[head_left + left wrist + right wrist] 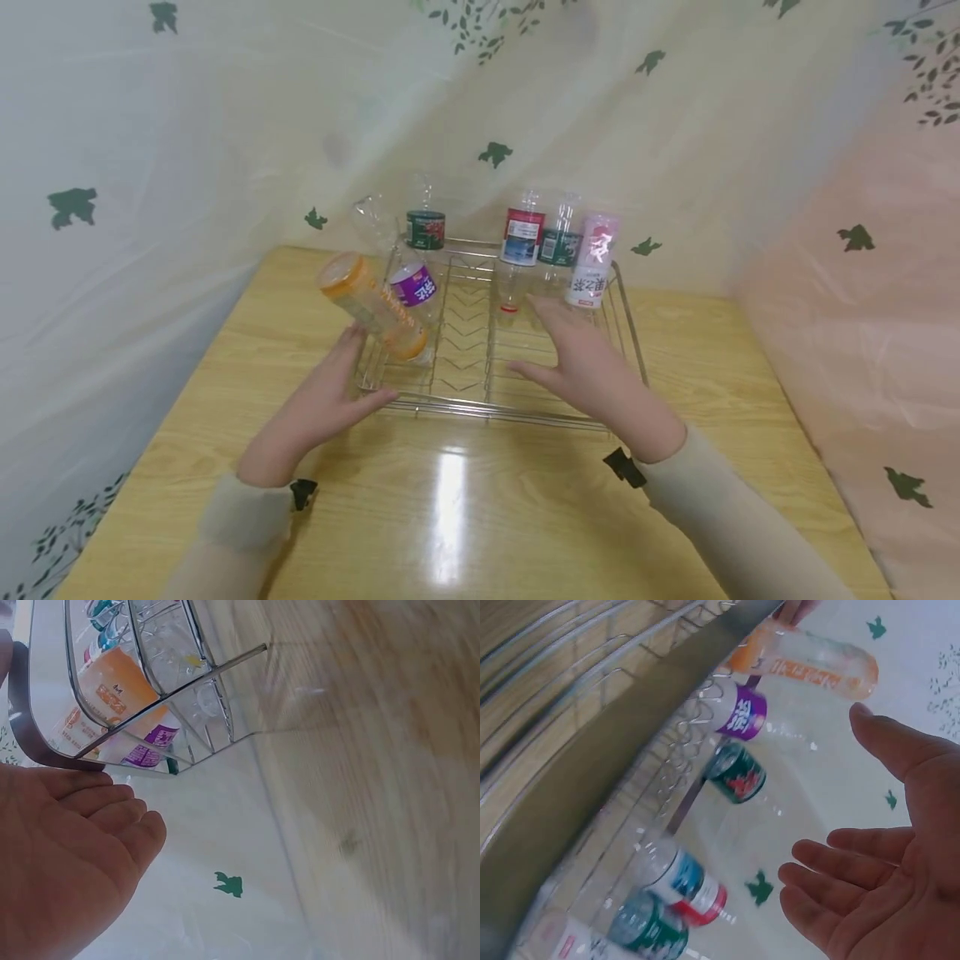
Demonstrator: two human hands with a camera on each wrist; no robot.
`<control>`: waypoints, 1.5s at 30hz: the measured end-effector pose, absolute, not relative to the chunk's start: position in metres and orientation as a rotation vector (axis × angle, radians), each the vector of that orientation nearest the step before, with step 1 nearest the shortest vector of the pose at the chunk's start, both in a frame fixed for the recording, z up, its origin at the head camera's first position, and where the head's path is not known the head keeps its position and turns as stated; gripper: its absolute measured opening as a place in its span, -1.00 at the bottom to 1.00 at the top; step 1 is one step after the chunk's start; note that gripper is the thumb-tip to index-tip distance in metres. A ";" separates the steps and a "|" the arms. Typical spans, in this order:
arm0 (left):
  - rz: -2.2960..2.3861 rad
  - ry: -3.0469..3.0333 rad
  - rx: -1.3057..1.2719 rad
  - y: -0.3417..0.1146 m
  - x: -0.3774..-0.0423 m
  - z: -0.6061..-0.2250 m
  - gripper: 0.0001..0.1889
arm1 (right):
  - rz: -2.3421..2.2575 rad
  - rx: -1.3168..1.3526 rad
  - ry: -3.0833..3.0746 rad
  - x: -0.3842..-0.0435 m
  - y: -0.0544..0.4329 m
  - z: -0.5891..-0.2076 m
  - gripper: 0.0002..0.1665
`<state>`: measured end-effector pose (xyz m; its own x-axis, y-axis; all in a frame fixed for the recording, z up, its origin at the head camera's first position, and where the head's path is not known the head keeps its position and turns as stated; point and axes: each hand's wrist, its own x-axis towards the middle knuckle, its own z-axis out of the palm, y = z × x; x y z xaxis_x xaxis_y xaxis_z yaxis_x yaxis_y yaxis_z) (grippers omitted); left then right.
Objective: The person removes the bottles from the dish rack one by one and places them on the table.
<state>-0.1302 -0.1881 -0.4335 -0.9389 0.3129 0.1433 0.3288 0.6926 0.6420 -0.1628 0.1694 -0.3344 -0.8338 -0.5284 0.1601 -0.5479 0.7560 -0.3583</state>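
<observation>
Pale sleeves (247, 512), two. Left hand (318, 408): fingers relaxed, holding nothing; orange-banded bottle (375, 308) leans cap-down in wire rack (487, 409), just beyond them. Right hand (592, 367): fingers extended, grasping nothing; red-capped bottle (522, 237), pink-and-white bottle (592, 262) stand just ahead.

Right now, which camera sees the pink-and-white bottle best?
The head view: the pink-and-white bottle shows both colours clearly. In the right wrist view, the picture's bottom edge cuts it off; in the left wrist view, I can't spot it.
</observation>
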 end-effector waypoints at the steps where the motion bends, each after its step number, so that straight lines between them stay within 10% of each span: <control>1: -1.091 -2.871 -0.540 -0.188 -0.130 -0.434 0.13 | 0.636 0.894 -2.906 -0.164 0.163 -0.334 0.08; 45: -1.076 -2.833 -0.486 -0.187 -0.125 -0.438 0.15 | 0.866 1.119 -3.114 -0.223 0.002 -0.349 -0.24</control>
<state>-0.1252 -0.1874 -0.4376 -0.9473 0.2667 0.1776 0.3173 0.7045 0.6348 -0.2234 0.0023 -0.3488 -0.7515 -0.6539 -0.0879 -0.5146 0.6643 -0.5421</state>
